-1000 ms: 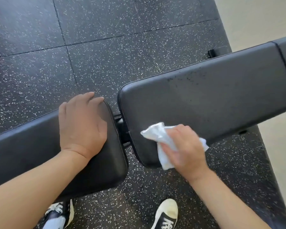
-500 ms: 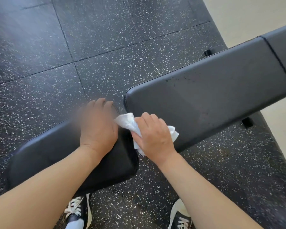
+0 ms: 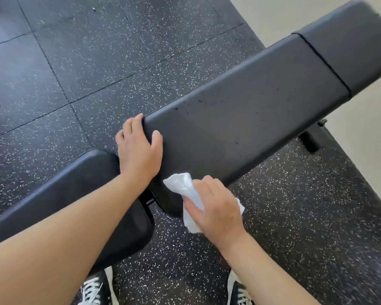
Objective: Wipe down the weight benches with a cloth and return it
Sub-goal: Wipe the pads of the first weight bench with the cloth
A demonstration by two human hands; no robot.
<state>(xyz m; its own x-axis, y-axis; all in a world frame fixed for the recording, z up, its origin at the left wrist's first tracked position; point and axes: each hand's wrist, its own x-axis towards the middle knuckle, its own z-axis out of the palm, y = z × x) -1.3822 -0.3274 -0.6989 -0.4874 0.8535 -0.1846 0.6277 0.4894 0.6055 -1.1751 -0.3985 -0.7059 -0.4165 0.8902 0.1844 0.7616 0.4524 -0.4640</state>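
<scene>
Head view: right hand (image 3: 216,208) grips white cloth (image 3: 185,190), fingers curled round it, pressing it on near corner of long back pad (image 3: 251,119). Unwiped pad runs away up and right from cloth; that is its long way. Right hand nearer to do wiping.

Left hand (image 3: 139,148) holds pad's near end, fingers bent over edge, thumb on top. Seat pad (image 3: 75,183) sits lower left, small gap between pads. Dark spots on back pad. Speckled rubber floor (image 3: 97,62) all round; pale floor at far right. Shoes at bottom.

The bench pad (image 3: 251,119) looks like smooth, faintly glossy black vinyl, the cloth (image 3: 185,186) soft white fabric, the floor (image 3: 97,62) matt speckled rubber.
</scene>
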